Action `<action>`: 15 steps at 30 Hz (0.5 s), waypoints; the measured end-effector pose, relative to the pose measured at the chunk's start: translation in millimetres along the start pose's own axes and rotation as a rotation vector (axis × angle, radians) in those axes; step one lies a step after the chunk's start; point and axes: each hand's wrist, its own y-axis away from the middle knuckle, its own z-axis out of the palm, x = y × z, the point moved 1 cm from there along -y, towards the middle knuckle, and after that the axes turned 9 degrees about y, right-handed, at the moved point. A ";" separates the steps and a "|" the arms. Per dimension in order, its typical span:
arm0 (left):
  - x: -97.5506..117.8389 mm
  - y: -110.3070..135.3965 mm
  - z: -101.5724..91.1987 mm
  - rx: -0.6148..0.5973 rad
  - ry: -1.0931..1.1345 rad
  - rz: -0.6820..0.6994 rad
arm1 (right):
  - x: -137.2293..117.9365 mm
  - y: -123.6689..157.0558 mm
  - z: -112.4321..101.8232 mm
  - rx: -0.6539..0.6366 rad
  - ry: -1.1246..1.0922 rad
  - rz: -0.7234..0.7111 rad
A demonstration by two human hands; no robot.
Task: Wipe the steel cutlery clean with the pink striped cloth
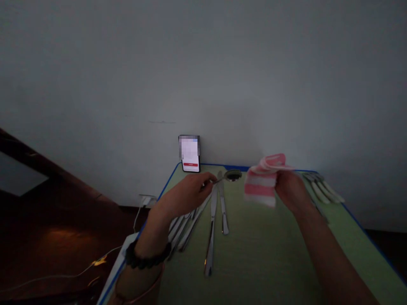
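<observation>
My left hand (193, 189) pinches the handle of a metal spoon (233, 175), whose bowl points right above the table. A pink-and-white striped cloth (261, 182) hangs from my right hand (292, 190), whose fingers are closed on it and partly hidden behind it. Spoon bowl and cloth are a small gap apart. Below the spoon lie two table knives, a longer one (210, 237) and a shorter one (224, 212). More metal cutlery (184, 231) lies beside and partly under my left hand and forearm.
A lit phone (190, 154) leans upright against the wall (203, 76) at the table's back edge. Several pieces of cutlery with pale handles (324, 189) lie at the back right. The green table (254, 262) has a blue rim. A white cable (73, 275) runs off at the left.
</observation>
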 end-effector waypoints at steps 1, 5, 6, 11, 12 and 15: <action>4.6 0.4 3.0 -0.032 0.001 0.017 | -6.3 0.8 -2.9 -0.020 -0.064 0.037; 17.1 5.2 6.5 -0.172 0.002 0.006 | -16.7 3.1 -15.5 -0.121 -0.270 0.199; 19.0 5.7 4.9 -0.177 0.000 -0.013 | -16.5 3.4 -19.3 -0.154 -0.237 0.209; 26.4 -2.7 -4.6 -0.127 -0.048 -0.135 | -9.9 2.7 -36.6 -0.208 -0.238 0.252; 27.8 -5.7 -4.6 -0.126 -0.046 -0.146 | -10.4 2.3 -40.2 -0.177 -0.262 0.234; 30.9 -14.9 -0.5 -0.080 0.010 -0.140 | -19.9 4.2 -51.4 -0.070 -0.294 0.147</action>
